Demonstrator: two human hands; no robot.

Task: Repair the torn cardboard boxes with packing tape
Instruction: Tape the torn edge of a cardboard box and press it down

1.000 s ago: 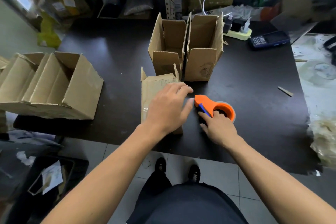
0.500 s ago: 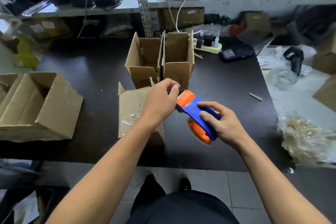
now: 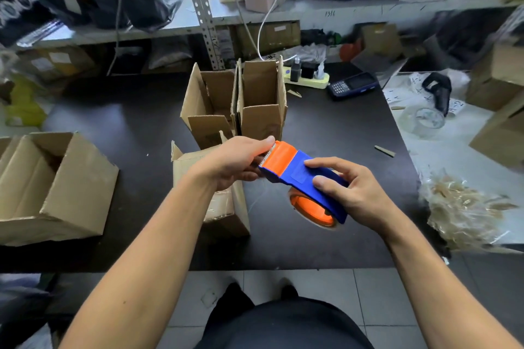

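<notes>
Orange-blue tape dispenser (image 3: 300,178) held in the air over the dark table (image 3: 326,127), just right of a low taped cardboard box (image 3: 224,207). Right hand (image 3: 351,193) grips its blue body, fingers curled round it. Left hand (image 3: 235,161) pinches at the serrated orange cutter end, fingers closed there; tape end itself too hard to make out. Two open upright boxes (image 3: 235,102) stand behind, touching each other. Larger box (image 3: 56,184) lies at table's left edge.

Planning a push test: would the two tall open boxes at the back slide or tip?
Likely tip: the tall boxes stand narrow and upright. Probably light, since what shows of their insides looks empty. Their thin flaps would likely flex under a push.
</notes>
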